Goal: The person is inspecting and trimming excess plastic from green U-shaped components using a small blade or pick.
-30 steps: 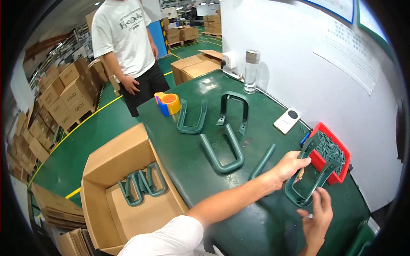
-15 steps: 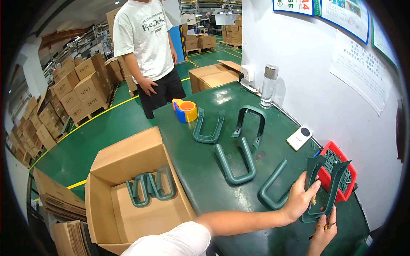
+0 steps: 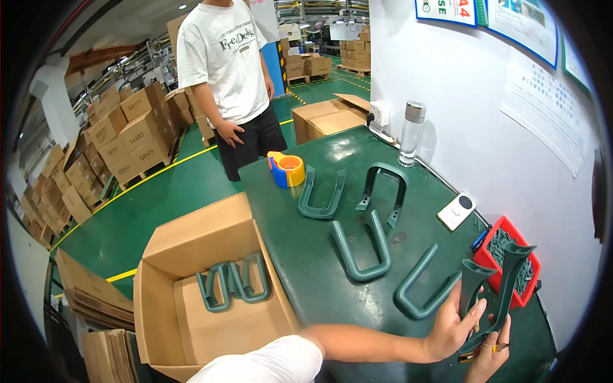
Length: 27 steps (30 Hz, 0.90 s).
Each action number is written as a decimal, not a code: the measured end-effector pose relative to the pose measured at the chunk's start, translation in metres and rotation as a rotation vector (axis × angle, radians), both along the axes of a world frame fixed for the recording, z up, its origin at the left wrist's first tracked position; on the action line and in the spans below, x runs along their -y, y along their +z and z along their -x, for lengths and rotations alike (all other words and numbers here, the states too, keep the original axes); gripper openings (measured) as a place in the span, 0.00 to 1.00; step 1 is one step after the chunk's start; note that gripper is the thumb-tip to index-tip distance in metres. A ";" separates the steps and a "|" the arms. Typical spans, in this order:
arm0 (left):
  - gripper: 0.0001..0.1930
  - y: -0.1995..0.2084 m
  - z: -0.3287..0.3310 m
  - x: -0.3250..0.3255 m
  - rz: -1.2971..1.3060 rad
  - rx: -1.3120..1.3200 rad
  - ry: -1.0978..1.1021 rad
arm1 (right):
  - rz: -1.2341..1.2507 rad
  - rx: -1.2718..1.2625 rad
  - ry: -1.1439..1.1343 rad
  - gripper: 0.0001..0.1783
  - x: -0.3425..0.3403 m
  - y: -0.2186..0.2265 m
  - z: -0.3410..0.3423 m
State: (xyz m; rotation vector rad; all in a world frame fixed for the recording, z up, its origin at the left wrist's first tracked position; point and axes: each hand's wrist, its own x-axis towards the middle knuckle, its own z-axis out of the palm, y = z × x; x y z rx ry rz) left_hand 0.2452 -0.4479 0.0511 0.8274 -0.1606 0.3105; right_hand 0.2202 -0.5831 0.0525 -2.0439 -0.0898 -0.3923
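My left hand (image 3: 452, 329) is closed around one arm of a dark green U-shaped handle (image 3: 507, 287), held above the right part of the table. Below it, my right hand (image 3: 490, 359) is closed at the handle's bent end, and a small yellow-and-black tool (image 3: 468, 357) pokes out from its fingers. Its kind is too small to make out. Just left of my left hand a matching handle (image 3: 412, 306) lies on the table. Farther off are three more handles: one (image 3: 362, 274) in the middle, one (image 3: 319, 210) near the tape, one (image 3: 385, 167) toward the wall.
A red bin (image 3: 535, 265) of small green pieces stands behind the held handle. On the green table (image 3: 287, 255) are a tape dispenser (image 3: 287, 170), a clear bottle (image 3: 412, 134) and a white device (image 3: 456, 211). An open carton (image 3: 156, 306) holds several handles. A person (image 3: 223, 70) stands beyond.
The held handle has tilted, its free ends leaning farther right over the red bin. Both hands have shifted slightly down with it. The whole view has moved a little.
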 end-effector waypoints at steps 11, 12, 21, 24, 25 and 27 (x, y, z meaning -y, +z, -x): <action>0.15 -0.014 0.014 0.009 -0.119 0.188 0.044 | -0.344 0.025 0.096 0.27 -0.008 -0.020 -0.002; 0.15 -0.014 0.014 0.011 -0.122 0.203 0.062 | -0.367 0.009 0.096 0.28 -0.009 -0.020 -0.002; 0.16 -0.022 0.016 0.015 -0.394 0.388 0.357 | -0.205 0.090 -0.136 0.14 -0.010 -0.021 -0.007; 0.15 -0.018 0.013 0.009 -0.446 0.423 0.409 | -0.255 0.039 -0.138 0.11 -0.005 -0.015 -0.011; 0.16 -0.025 0.009 0.010 -0.468 0.445 0.403 | -0.254 0.038 -0.117 0.11 -0.003 -0.014 -0.012; 0.19 -0.029 0.009 0.009 -0.545 0.465 0.422 | -0.372 -0.055 -0.088 0.11 0.000 -0.010 -0.012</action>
